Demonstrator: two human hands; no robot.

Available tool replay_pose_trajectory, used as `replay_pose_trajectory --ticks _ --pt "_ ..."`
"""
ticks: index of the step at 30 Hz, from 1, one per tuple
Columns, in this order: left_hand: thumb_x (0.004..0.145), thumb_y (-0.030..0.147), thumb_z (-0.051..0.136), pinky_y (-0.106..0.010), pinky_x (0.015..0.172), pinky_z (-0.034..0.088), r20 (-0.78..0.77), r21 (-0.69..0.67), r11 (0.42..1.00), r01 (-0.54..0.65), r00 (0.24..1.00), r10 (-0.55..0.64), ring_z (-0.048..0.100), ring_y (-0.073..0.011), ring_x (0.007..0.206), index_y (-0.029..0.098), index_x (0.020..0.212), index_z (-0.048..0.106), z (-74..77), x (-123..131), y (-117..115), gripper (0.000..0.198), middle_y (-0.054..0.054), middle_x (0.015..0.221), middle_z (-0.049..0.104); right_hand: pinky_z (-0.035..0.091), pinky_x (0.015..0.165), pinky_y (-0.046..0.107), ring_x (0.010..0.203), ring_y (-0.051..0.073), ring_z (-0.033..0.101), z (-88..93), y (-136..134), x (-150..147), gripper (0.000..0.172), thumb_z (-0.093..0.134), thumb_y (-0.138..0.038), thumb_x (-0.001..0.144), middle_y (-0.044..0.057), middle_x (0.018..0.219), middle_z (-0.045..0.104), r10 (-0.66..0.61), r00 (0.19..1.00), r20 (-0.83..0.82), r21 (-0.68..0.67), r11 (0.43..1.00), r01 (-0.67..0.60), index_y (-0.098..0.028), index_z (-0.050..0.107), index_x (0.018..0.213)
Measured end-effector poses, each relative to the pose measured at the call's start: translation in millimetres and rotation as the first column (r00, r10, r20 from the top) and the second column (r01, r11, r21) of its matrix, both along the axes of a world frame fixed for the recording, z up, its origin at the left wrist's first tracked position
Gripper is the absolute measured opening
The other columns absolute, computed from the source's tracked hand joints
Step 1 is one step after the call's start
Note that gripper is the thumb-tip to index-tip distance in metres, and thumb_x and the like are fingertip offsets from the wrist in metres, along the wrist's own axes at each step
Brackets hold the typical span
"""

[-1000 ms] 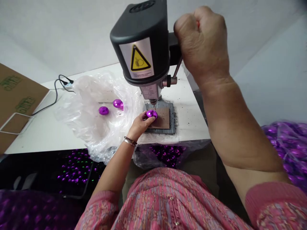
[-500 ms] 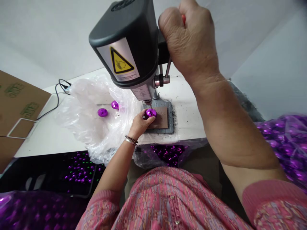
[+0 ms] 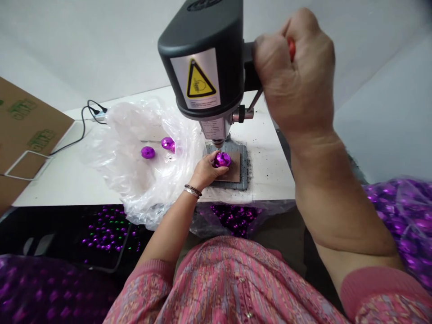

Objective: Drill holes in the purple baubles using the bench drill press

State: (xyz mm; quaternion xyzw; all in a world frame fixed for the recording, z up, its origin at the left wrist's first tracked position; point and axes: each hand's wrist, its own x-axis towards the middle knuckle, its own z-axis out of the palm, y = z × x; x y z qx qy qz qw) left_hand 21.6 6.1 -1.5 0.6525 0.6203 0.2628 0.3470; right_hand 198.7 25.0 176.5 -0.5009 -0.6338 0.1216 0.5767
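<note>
My left hand (image 3: 206, 172) is closed round a shiny purple faceted ball (image 3: 222, 160), thumb on its near side. The ball rests on a brown board (image 3: 232, 172) on the grey base plate (image 3: 245, 179) of a drill press (image 3: 202, 67). Right above the ball is the thin drill bit; whether it touches the surface is too small to tell. High at the right, my right hand (image 3: 299, 76) is wrapped round the red-ended lever (image 3: 292, 48) of the press.
Loose purple balls (image 3: 147, 152) lie in an open clear plastic bag (image 3: 118, 135) left of the press. A cardboard box (image 3: 29, 130) and a black cable (image 3: 82, 135) are farther left. Bags of purple balls (image 3: 405, 216) sit at the right and lower left. Dark shavings surround the base.
The view has shifted, so the press and both hands appear farther right. My right hand with the lever sits lower in view. Part of another purple ball now shows in the plastic bag.
</note>
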Motion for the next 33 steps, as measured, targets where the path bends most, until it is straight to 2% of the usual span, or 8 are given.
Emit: replay_pose_trajectory --ticks 3,8,11,13,17,26,33 --pt "0.068 0.029 0.079 -0.032 0.088 0.049 0.005 0.03 1.0 0.008 1.0 -0.008 0.063 -0.0216 0.097 0.014 0.129 0.064 -3.5 0.2 -0.2 0.064 -0.007 0.108 0.07 0.03 0.062 0.018 0.058 0.001 0.027 -18.4 -19.9 4.7 0.025 0.055 -0.028 0.086 -0.007 0.063 0.031 0.024 0.996 0.086 0.143 0.989 -0.036 -0.017 0.036 0.073" --pt "0.071 0.03 0.077 -0.03 0.082 0.048 -0.008 0.082 0.995 0.055 0.998 -0.055 0.062 -0.0194 0.09 0.016 0.12 0.068 -5.5 -1.8 0.6 0.052 -0.005 0.1 0.071 0.036 0.064 0.021 0.063 0.005 0.041 -56.9 -46.8 9.4 0.012 0.048 -0.027 0.088 -0.003 0.07 0.046 -0.181 0.917 0.354 0.354 0.934 0.048 -0.017 0.047 0.081" --pt "0.072 0.03 0.076 -0.027 0.076 0.047 -0.011 0.095 0.992 0.08 0.997 -0.08 0.061 -0.0169 0.083 0.017 0.114 0.069 -5.1 -2.8 -0.1 0.045 -0.002 0.094 0.07 0.039 0.063 0.023 0.065 0.008 0.046 -76.2 -50.9 9.8 0.006 0.047 -0.024 0.088 -0.002 0.071 0.051 -0.288 0.859 0.423 0.498 0.866 0.045 -0.018 0.05 0.086" --pt "0.071 0.03 0.076 -0.026 0.077 0.047 -0.012 0.107 0.992 0.068 0.998 -0.067 0.061 -0.0166 0.085 0.017 0.113 0.069 -5.4 -3.1 -0.5 0.044 -0.003 0.097 0.07 0.039 0.062 0.023 0.065 0.008 0.048 -85.3 -50.8 9.7 0.004 0.048 -0.023 0.087 -0.001 0.071 0.052 -0.339 0.837 0.431 0.568 0.822 0.04 -0.019 0.05 0.088" --pt "0.071 0.028 0.077 -0.028 0.085 0.049 0.0 0.1 0.993 0.061 0.998 -0.061 0.063 -0.0187 0.094 0.017 0.117 0.068 -8.3 -3.4 -0.2 0.048 -0.005 0.108 0.07 0.04 0.064 0.023 0.066 0.009 0.049 -97.1 -49.5 8.1 0.004 0.048 -0.022 0.088 -0.002 0.072 0.052 -0.364 0.838 0.407 0.588 0.806 0.065 -0.019 0.049 0.091" --pt "0.069 0.03 0.081 -0.038 0.102 0.047 0.0 0.092 0.996 0.015 1.0 -0.015 0.062 -0.0261 0.114 0.018 0.132 0.06 -19.6 -4.8 1.0 0.067 -0.011 0.126 0.066 0.039 0.063 0.026 0.067 0.01 0.048 -117.3 -45.6 1.5 0.008 0.048 -0.018 0.087 0.0 0.075 0.052 -0.309 0.9 0.308 0.612 0.789 0.061 -0.019 0.047 0.095" --pt "0.072 0.029 0.078 -0.038 0.1 0.049 0.011 0.118 0.99 0.08 0.997 -0.082 0.064 -0.0254 0.109 0.016 0.128 0.062 -16.7 -5.6 0.7 0.059 -0.011 0.12 0.068 0.037 0.061 0.027 0.065 0.011 0.048 -124.1 -44.6 -3.1 0.006 0.046 -0.018 0.088 0.001 0.074 0.051 -0.28 0.929 0.24 0.614 0.786 0.079 -0.019 0.046 0.094"
